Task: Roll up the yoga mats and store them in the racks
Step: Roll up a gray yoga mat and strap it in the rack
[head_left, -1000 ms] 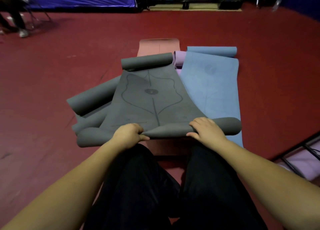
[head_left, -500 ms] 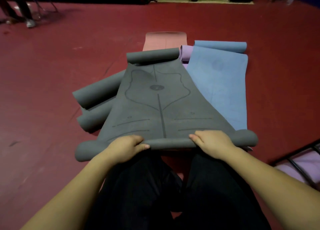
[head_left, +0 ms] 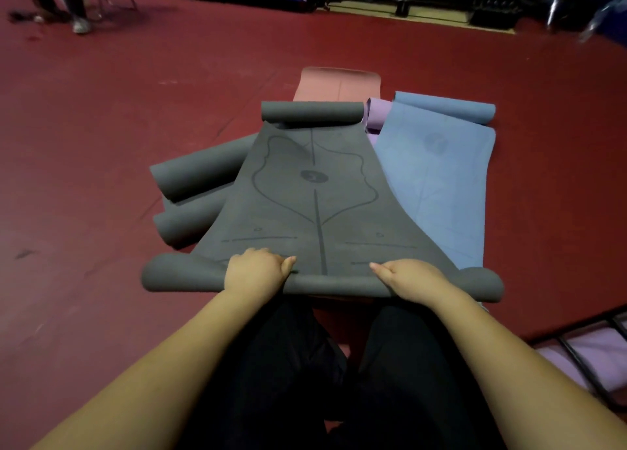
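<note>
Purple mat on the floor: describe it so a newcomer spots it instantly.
Start at the pile of mats on the red floor. At its far end, the purple mat peeks out between the grey mat and the blue mat. It is the only purple one in the pile, mostly covered.

A single wide-angle head view looks forward and steeply down from close above the person's forearms, across the grey mat (head_left: 315, 208) to the red floor (head_left: 135, 110) beyond.
</note>
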Motion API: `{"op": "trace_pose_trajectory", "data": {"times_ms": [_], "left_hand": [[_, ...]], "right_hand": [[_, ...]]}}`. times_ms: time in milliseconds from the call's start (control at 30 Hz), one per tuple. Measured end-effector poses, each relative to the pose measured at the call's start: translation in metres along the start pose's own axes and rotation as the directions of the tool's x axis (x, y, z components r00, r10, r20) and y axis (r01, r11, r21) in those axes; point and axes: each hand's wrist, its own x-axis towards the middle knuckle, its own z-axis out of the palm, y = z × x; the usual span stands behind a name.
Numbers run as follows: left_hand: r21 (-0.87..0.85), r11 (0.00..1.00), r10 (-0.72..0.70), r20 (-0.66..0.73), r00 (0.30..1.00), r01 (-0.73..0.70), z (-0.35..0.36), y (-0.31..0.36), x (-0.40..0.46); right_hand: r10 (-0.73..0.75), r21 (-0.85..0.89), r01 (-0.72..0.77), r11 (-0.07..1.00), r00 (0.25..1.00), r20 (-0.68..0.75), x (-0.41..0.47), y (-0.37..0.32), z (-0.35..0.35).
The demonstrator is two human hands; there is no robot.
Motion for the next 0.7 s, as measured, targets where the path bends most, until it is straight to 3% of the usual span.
{"op": "trace_pose_trajectory", "data": {"times_ms": [233,400,567,700], "left_hand": [[-0.025,0.999,-0.033,0.009,0.999,0.033,-0.007,0.001,-0.003],[-0.038,0.996,-0.076,0.113,0.991,0.081,-0.007,0.003,-0.005],[0.086,0.996,0.001,0.175,0.985,-0.017,0.006,0.004,0.001],[0.068,0.997,-0.043,0.155,0.987,0.033,0.011,0.003,0.008]], "right_hand": [[-0.002,0.009,0.001,1.0,0.996,0.094,-0.003,-0.001,-0.013],[0.027,0.031,-0.033,0.999,0.982,0.188,-0.007,0.004,-0.012],[0.005,0.083,-0.008,0.997,0.999,0.043,0.006,0.007,-0.003],[-0.02,0.079,0.017,0.997,0.999,0.037,0.019,0.006,-0.002]]}}
